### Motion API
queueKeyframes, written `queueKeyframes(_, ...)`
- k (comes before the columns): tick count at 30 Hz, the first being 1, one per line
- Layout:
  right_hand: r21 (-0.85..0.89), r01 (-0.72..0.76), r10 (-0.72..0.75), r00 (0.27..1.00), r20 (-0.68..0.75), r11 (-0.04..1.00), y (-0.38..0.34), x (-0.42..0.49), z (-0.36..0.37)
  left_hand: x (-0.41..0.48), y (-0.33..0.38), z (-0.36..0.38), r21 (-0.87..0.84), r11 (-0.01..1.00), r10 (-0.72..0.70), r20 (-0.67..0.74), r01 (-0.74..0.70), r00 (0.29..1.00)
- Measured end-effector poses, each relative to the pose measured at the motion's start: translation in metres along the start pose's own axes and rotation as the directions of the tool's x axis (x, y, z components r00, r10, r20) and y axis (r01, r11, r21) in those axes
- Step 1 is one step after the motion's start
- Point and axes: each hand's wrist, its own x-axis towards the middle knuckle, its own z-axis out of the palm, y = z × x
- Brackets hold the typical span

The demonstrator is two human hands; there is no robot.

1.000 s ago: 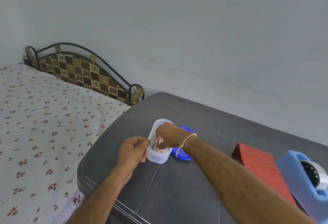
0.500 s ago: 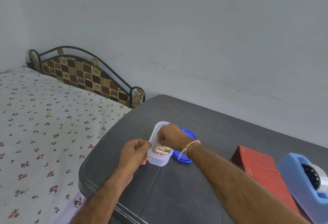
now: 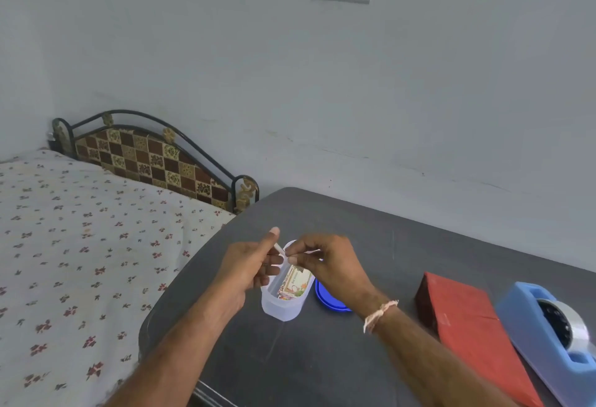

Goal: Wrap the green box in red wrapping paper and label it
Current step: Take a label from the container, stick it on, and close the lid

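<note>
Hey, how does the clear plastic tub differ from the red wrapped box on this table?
The tub is translucent, showing printed cards inside; the red box is opaque. The tub is rounded and open-topped; the box is rectangular and closed in paper. The tub sits by the left hand and right hand, which pinch a small white slip; the box lies untouched beside the blue tape dispenser. Both rest on the dark table.

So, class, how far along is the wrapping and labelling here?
Done: the rectangular box in red paper lies beside the blue tape dispenser. In hand: left hand and right hand pinch a small white slip over the open translucent plastic tub of printed labels. Left: sticking a label on the box.
</note>
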Motion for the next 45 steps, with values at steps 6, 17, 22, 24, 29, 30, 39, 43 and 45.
queueKeyframes(6,0.056,0.046,-0.039,0.992,-0.12,0.997,-0.01,-0.036,-0.018,-0.014,0.011,0.022,-0.108,0.993,0.064,0.086,-0.054,0.994)
queueKeyframes(17,0.575,-0.299,0.488,0.849,-0.204,0.761,0.003,-0.116,-0.056,-0.071,-0.006,0.091,-0.159,0.97,0.201,0.083,-0.186,0.976)
queueKeyframes(22,0.725,-0.258,0.496,0.858,-0.131,0.638,0.007,-0.143,-0.075,-0.098,-0.018,0.114,-0.128,0.98,0.18,0.221,-0.154,0.959)
queueKeyframes(24,0.763,-0.241,0.516,0.845,-0.14,0.601,0.009,-0.151,-0.078,-0.106,-0.021,0.12,-0.171,0.98,0.143,0.274,-0.098,0.951)
queueKeyframes(29,0.777,-0.219,0.529,0.832,-0.167,0.59,0.015,-0.168,-0.082,-0.111,-0.027,0.121,-0.013,0.97,0.235,0.313,-0.243,0.92)
queueKeyframes(30,0.752,-0.233,0.506,0.849,-0.151,0.616,0.016,-0.17,-0.083,-0.111,-0.026,0.122,0.036,0.953,0.275,0.316,-0.301,0.908)
queueKeyframes(39,0.868,-0.088,0.658,0.69,-0.3,0.488,0.024,-0.168,-0.073,-0.126,-0.031,0.13,0.13,0.978,0.079,0.485,-0.161,0.871)
queueKeyframes(43,0.84,-0.119,0.61,0.742,-0.279,0.529,0.024,-0.173,-0.075,-0.122,-0.032,0.126,0.072,0.982,0.129,0.434,-0.177,0.891)
queueKeyframes(45,0.8,-0.207,0.545,0.821,-0.171,0.563,0.021,-0.178,-0.08,-0.119,-0.03,0.125,0.116,0.954,0.202,0.427,-0.275,0.881)
